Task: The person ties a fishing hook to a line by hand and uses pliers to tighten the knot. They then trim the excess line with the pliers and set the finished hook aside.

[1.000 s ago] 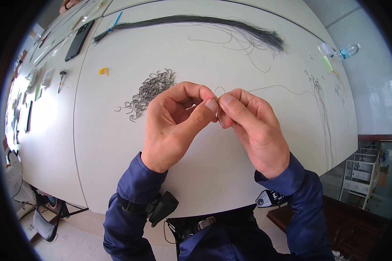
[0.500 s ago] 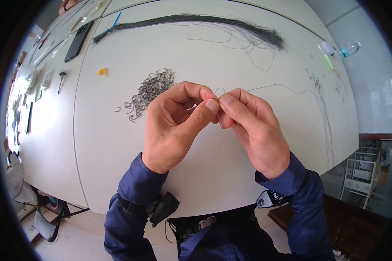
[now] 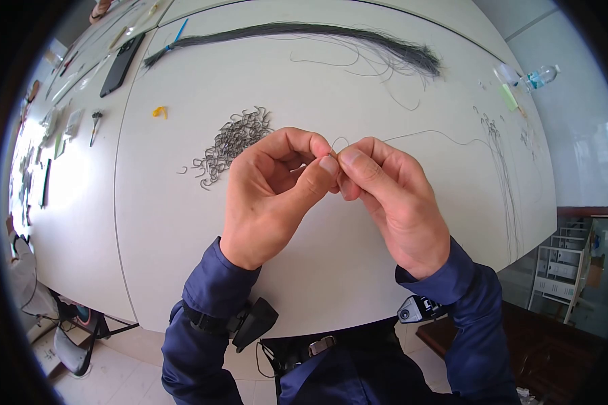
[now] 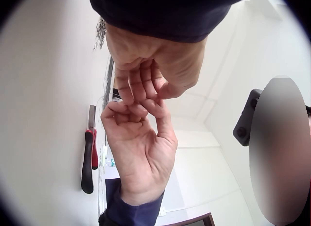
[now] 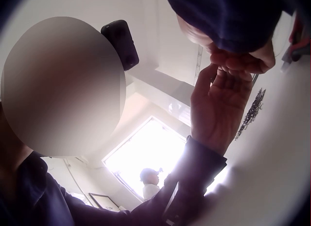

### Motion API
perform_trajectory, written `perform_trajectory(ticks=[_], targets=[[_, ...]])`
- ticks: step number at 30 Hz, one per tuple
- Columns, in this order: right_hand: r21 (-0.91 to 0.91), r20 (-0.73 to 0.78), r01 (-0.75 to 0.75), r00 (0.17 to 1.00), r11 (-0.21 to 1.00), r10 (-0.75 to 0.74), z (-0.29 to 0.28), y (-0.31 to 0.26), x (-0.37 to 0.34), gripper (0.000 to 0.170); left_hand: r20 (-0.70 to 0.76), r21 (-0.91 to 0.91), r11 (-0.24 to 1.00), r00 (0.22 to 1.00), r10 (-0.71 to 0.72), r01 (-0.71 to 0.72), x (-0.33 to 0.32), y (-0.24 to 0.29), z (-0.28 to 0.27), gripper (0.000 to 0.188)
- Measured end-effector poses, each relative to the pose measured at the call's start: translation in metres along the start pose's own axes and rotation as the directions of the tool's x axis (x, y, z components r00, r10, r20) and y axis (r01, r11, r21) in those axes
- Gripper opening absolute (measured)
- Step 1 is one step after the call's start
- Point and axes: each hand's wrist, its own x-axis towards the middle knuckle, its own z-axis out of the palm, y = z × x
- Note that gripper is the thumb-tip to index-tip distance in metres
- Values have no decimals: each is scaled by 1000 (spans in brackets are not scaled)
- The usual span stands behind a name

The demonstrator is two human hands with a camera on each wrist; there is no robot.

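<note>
Line [image 3: 427,131]: raised above the desk [image 3: 175,270] in my fingertips, looping between them and trailing toward the right edge.
My left hand [image 3: 269,196]: thumb and forefinger pinch the line, gap closed.
My right hand [image 3: 402,202]: likewise pinching, its tips touching the left's.
Hooks [image 3: 235,138]: loosely piled beyond my left hand.
Strand bundle [image 3: 304,30]: along the far edge.
Clear bottle [image 3: 542,78]: near the far right corner; contents indistinguishable.
</note>
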Motion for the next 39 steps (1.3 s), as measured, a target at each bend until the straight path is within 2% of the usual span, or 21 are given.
perform_trajectory(ticks=[12,15,18,21,30,36,39], targets=[[18,-33,29,999,999,-28,2,-4,0,23,-11,-15,1000,1000,-24,24,1,2,1,12],[14,-37,-3,999,1000,3,1,-8,0,23,-4,-1,1000,1000,-23,23,2,2,-4,18],[35,-11,-64,998,997,64,-1,-12,1,25,-112,167,975,979,169,-149,1,6,5,26],[80,30,-111,994,991,109,-2,-14,0,27,1,367,887,954,299,-279,3,4,-1,30],[171,85,-224,974,960,212,-1,-13,-1,27,132,420,822,922,363,-384,5,-1,-10,15],[223,103,-256,966,941,238,-3,-12,0,26,148,462,791,915,377,-400,5,3,-10,14],[258,100,-266,964,929,248,-3,-11,-1,24,95,423,807,906,413,-413,6,-1,-6,16]])
